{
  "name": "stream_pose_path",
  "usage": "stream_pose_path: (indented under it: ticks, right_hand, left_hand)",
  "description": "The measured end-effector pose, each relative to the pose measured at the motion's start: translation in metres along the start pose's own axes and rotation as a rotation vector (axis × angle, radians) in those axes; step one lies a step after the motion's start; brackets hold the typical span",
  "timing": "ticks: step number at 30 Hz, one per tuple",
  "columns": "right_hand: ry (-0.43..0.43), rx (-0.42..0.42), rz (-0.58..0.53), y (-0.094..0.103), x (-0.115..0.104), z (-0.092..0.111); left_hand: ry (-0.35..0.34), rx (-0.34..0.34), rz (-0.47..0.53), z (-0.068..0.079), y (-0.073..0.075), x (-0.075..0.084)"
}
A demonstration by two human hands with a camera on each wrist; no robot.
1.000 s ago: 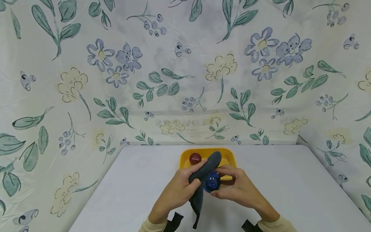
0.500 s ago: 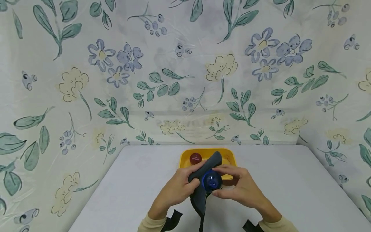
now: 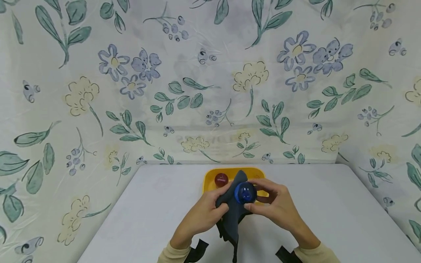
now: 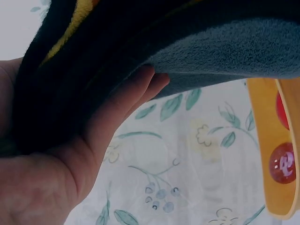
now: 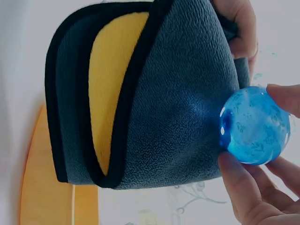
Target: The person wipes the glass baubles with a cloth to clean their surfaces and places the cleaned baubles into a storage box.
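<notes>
My left hand (image 3: 205, 212) grips a folded microfiber cloth (image 3: 231, 219), dark grey with black edging and a yellow reverse side that shows in the right wrist view. The cloth's loose end hangs down toward the front of the table. In the fingertips of my right hand (image 3: 279, 206) is a clear blue ball (image 3: 246, 192), pinched between the thumb and fingers. Its left side rests against the grey face of the cloth (image 5: 178, 112). Both hands are raised in front of the tray, and the cloth hides part of the left fingers in the left wrist view.
Behind the hands a yellow tray (image 3: 209, 184) stands on the white table (image 3: 148, 204). A dark red ball (image 3: 221, 179) lies in its left part. Floral fabric (image 3: 197, 109) hangs beyond the table's back edge and along the sides.
The right hand has carried the blue ball upward and slightly right across the cloth. The cloth has turned more upright, its lower folds spreading to the right. The red ball stays put.
</notes>
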State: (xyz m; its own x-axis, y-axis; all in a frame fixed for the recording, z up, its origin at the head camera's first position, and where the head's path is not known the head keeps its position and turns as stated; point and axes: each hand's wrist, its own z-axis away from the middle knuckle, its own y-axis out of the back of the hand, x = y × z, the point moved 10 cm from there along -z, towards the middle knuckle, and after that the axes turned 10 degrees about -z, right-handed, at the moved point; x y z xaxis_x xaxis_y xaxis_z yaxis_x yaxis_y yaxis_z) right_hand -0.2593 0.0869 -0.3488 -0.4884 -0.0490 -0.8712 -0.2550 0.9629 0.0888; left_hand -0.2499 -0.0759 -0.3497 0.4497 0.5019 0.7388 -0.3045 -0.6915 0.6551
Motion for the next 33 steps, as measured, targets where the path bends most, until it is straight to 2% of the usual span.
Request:
stream_pose_path:
  ticks: [6, 21, 33]
  right_hand:
    - [-0.02, 0.023, 0.035, 0.006, 0.003, -0.003]
    - [-0.121, 0.056, 0.085, 0.012, 0.019, -0.006]
    - [-0.099, 0.026, 0.141, 0.012, 0.021, -0.008]
  left_hand:
    - [0.031, -0.003, 0.009, 0.001, -0.001, -0.002]
    - [0.054, 0.02, -0.005, 0.001, 0.0, 0.0]
    - [0.041, 0.044, 0.033, 0.004, 0.004, 0.007]
